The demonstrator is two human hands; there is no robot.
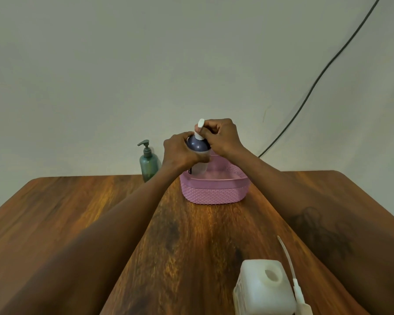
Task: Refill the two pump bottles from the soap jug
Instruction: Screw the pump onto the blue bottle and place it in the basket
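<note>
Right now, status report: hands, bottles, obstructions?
Left hand grips dark purple pump bottle at pink woven basket; right hand pinches its white pump head. Green pump bottle stands apart, left. White plastic soap jug open. Nothing blocking.

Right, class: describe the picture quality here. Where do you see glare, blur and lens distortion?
Head view: a sheen runs down the middle of the table; the soap jug at the bottom edge looks smeared, while the left hand and right hand on the purple pump bottle are sharper; the wide lens stretches the forearms and splays the table's sides.
</note>
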